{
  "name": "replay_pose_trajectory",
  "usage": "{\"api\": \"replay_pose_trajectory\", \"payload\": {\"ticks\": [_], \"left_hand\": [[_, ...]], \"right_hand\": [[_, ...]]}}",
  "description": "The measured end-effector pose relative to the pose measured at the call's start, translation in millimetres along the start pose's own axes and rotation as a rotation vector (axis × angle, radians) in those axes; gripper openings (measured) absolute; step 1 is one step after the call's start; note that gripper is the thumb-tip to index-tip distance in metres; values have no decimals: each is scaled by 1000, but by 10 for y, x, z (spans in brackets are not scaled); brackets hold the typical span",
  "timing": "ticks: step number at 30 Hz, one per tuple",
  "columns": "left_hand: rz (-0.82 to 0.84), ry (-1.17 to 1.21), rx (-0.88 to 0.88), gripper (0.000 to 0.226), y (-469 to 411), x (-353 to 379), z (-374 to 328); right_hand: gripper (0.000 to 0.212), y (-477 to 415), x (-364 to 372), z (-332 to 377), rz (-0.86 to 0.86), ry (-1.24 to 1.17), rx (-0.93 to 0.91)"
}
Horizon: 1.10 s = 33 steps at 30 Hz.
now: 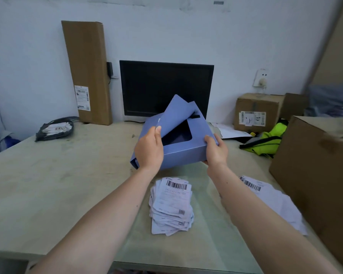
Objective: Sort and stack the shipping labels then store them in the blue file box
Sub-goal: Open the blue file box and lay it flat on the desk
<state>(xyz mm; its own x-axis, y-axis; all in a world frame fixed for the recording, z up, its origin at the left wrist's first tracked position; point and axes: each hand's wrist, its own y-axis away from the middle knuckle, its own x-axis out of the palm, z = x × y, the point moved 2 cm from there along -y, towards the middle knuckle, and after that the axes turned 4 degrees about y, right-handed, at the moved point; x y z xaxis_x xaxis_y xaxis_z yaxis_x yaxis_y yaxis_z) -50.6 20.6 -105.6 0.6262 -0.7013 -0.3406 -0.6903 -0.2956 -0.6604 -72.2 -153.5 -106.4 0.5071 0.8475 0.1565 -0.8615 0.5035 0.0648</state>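
Note:
The blue file box (183,154) is held tilted above the table in front of the monitor, its dark inside showing. My left hand (149,148) grips its left side, the thumb pinching the lifted blue flap (176,113). My right hand (216,149) grips the box's near right corner. A rough stack of white shipping labels (171,204) with barcodes lies on the table between my forearms. More labels (273,198) lie spread to the right, partly hidden by my right forearm.
A black monitor (166,89) stands behind the box. A tall cardboard carton (87,72) leans on the wall at the left, with a grey mailer bag (54,129) beside it. A big carton (317,180), a smaller box (257,111) and a yellow-green vest (267,139) crowd the right.

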Motion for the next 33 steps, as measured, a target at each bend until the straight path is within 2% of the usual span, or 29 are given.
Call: {"api": "replay_pose_trajectory", "payload": {"ticks": [3,8,12,17,20,24,27,30,33], "left_hand": [[-121,130,-141,40,-91,-4,35],[-197,305,-180,37,-233,11,139],[-310,525,-341,30,-246,47,287],[-472,692,-527,23,-301,-45,519],[-546,689,-587,32,-306,-88,738],[-531,673,-692,49,-237,-113,975],[-457,503,-894,62,-207,-172,940],[-420,426,-1032,63,-160,-245,811],[-392,439,-1038,60,-70,-300,673]], "right_hand": [[51,-77,-57,-78,-28,16,34],[55,-135,-139,-294,-78,-2,80],[55,-205,-133,-338,-104,32,55],[54,-273,-165,-455,-129,90,55],[52,-314,-198,-514,-167,207,59],[47,-324,-256,-523,-211,455,24],[55,-293,-294,-492,-205,580,-27],[59,-211,-278,-423,-214,615,-154],[56,-96,-228,-334,-215,571,-278]]}}
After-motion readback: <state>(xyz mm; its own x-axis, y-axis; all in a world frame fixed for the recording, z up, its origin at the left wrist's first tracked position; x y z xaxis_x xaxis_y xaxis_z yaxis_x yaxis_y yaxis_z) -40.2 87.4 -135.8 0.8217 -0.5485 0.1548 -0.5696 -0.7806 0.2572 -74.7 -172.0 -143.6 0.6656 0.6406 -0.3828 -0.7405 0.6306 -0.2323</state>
